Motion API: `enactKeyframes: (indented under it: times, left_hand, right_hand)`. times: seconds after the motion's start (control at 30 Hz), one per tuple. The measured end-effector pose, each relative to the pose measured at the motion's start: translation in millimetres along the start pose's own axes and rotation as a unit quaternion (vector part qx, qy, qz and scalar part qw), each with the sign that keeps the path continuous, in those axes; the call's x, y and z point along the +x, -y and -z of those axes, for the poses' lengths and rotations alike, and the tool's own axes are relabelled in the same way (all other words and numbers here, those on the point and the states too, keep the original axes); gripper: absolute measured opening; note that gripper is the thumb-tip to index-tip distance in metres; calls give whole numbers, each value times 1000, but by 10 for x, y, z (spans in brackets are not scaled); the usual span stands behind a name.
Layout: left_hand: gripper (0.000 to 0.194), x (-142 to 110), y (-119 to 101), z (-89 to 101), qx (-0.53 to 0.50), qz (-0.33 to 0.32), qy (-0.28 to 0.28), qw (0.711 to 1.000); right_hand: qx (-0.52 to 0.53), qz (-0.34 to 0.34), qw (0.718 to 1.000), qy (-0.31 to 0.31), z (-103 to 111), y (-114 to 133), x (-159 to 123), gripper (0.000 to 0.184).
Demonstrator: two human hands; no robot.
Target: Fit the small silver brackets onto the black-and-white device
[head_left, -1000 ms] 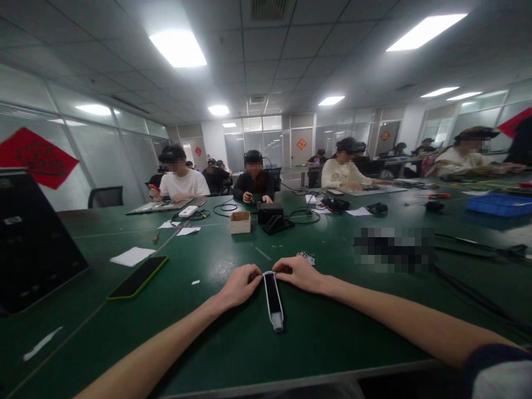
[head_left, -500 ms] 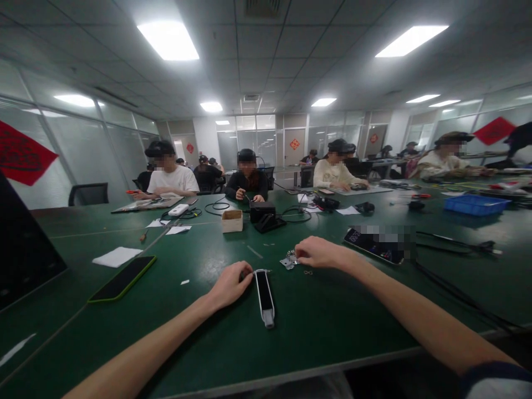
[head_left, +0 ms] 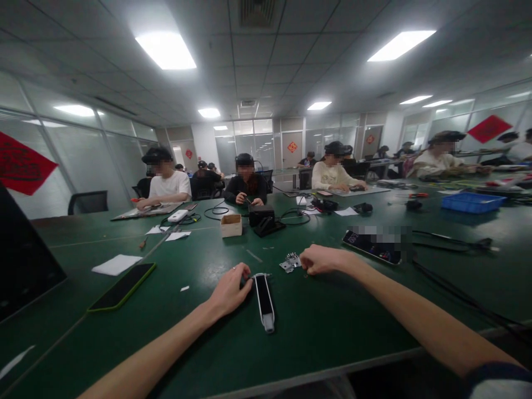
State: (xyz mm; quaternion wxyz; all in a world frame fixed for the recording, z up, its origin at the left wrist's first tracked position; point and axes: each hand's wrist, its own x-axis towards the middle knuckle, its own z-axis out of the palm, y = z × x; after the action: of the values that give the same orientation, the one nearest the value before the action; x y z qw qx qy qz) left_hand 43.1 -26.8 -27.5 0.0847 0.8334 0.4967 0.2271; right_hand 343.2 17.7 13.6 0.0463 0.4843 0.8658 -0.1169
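Note:
A slim white-framed device with a long black face (head_left: 265,302) lies lengthwise on the green table. Its far end is beside my left hand (head_left: 230,287), whose thumb and fingers are apart with nothing visible held. My right hand (head_left: 324,259) bends down to the table, fingertips pinched together over a tiny metal piece (head_left: 306,275). Whether that piece is gripped or only touched, I cannot tell. Just left of those fingertips sits a cluster of small silver metal parts (head_left: 290,262).
A green-edged phone (head_left: 122,288) and white paper (head_left: 116,264) lie left. A small cardboard box (head_left: 231,226) and black device (head_left: 262,217) stand ahead. Rightward are another phone (head_left: 369,247), black cables (head_left: 453,293) and a blue tray (head_left: 472,203). Several people sit around.
My right hand has left the silver parts and come slightly right and nearer, onto the tiny metal piece. My left fingers have spread a little beside the device.

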Motion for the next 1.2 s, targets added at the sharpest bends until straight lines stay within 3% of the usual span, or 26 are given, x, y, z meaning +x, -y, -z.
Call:
enactKeyframes:
  times: [0.3,0.5,0.67,0.73,0.83,0.97,1.2]
  left_hand:
    - [21,-24,13,14,-14,7,3,1000]
    - [19,-22,2,19,-10,7,2,1000]
    - [20,-27,20,7,-17,4,-8,1000]
    - [19,-26,25,3,-15,1,-15,1000]
    - [17,-25,19,7,-1,-13,-56,998]
    - [15,-44,-26,33,6,-65,-118,991]
    - [8,-89,-69,22,-26,-147,-131,980]
  right_hand:
    - [-43,-10,996,-83,51,100,-49,12]
    - [51,0,999,11,92,181,-144,11]
    - [70,-28,997,11,49,201,-136,8]
    - [53,-34,998,-10,20,218,-111,6]
    - [28,5,995,-93,-60,294,-39,6]
    - [154,110,959,-209,-216,555,75,16]
    - [316,177,904,-228,-323,993,201,24]
